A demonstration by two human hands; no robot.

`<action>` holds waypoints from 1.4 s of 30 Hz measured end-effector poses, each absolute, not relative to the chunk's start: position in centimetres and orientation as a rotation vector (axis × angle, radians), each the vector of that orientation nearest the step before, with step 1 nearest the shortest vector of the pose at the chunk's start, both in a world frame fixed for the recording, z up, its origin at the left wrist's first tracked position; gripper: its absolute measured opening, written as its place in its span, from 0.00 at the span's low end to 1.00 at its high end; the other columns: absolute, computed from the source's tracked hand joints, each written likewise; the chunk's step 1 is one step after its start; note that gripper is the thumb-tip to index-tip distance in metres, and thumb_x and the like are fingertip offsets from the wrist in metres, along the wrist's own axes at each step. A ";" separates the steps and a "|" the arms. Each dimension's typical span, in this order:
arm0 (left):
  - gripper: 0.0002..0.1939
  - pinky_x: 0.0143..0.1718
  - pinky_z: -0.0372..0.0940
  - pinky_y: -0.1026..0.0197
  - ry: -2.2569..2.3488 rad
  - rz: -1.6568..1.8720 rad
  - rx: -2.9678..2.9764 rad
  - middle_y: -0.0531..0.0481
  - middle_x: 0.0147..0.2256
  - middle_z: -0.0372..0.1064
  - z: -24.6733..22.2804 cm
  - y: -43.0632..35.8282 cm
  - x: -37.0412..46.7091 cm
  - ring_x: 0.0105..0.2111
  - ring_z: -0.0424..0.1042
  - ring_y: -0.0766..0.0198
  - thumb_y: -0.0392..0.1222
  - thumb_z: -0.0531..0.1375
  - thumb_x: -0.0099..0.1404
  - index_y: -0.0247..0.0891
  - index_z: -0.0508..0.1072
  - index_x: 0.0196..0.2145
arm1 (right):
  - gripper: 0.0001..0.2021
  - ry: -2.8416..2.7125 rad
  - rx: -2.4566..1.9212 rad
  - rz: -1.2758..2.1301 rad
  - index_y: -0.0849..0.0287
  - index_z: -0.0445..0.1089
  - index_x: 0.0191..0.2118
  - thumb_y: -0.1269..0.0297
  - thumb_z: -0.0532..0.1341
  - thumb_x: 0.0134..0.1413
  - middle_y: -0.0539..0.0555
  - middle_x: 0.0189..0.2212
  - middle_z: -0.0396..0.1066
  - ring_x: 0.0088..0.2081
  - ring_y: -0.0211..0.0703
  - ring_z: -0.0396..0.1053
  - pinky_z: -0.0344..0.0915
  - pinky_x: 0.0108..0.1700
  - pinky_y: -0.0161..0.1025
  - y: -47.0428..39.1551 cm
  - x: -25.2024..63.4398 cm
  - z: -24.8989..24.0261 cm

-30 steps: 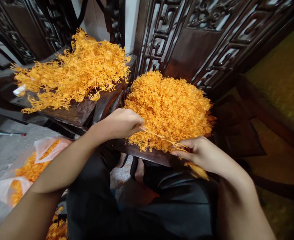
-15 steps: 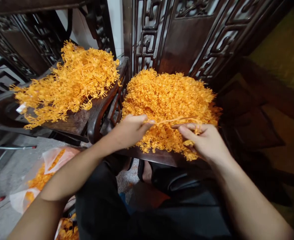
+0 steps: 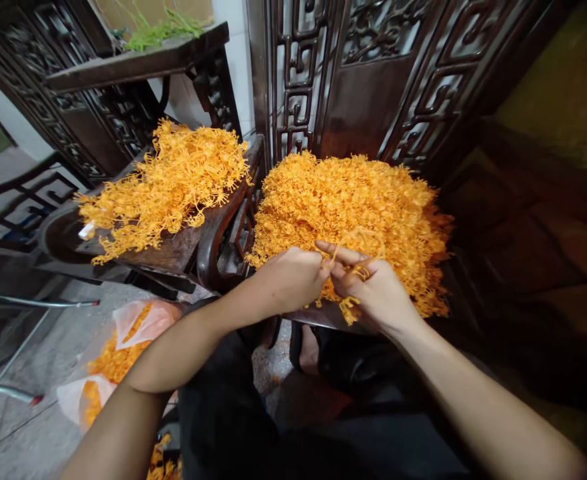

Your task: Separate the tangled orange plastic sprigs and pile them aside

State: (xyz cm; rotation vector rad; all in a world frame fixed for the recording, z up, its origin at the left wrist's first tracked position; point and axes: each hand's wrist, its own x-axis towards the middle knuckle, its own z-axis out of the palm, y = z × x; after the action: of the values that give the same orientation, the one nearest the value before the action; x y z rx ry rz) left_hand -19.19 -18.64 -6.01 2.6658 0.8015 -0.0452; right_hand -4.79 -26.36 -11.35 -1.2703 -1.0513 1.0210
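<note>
Both hands meet over the near edge of a large heap of orange, curly-ended strands (image 3: 343, 193) on a dark wooden seat. My left hand (image 3: 303, 277) is closed, its fingertips pinching a thin orange strand (image 3: 358, 270). Close against it, my right hand (image 3: 360, 283) has its fingers bent round the same strand, index finger stretched to the left. A small curled orange end (image 3: 349, 310) hangs below the right hand. Exactly how the strand runs between the fingers is partly hidden.
A second orange pile (image 3: 173, 180) lies on a wooden surface to the left. On the floor stands a plastic bag (image 3: 140, 323) with orange pieces in it. Metal legs (image 3: 38, 303) show at far left. Carved dark wood panels (image 3: 373, 100) rise behind, and green stems (image 3: 166, 30) lie on a ledge.
My hands have come together from either side; the strand stretched between them is now slack and looped at the fingers. The view has shifted, so surroundings sit lower and farther right.
</note>
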 end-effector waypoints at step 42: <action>0.17 0.22 0.58 0.71 0.620 0.775 1.002 0.51 0.31 0.73 -5.9 -15.2 -20.0 0.22 0.67 0.74 0.56 0.58 0.71 0.39 0.63 0.46 | 0.21 -0.729 -1.072 1.587 0.56 0.64 0.35 0.47 0.71 0.48 0.42 0.18 0.59 0.16 0.35 0.57 0.55 0.18 0.36 -26.2 -6.8 -9.6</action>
State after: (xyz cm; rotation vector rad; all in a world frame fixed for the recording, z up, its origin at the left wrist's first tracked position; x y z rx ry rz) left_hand -20.04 -15.23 -5.87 1.0017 0.6199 0.7749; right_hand -6.77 -26.20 -9.61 -1.0721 -0.7295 1.5874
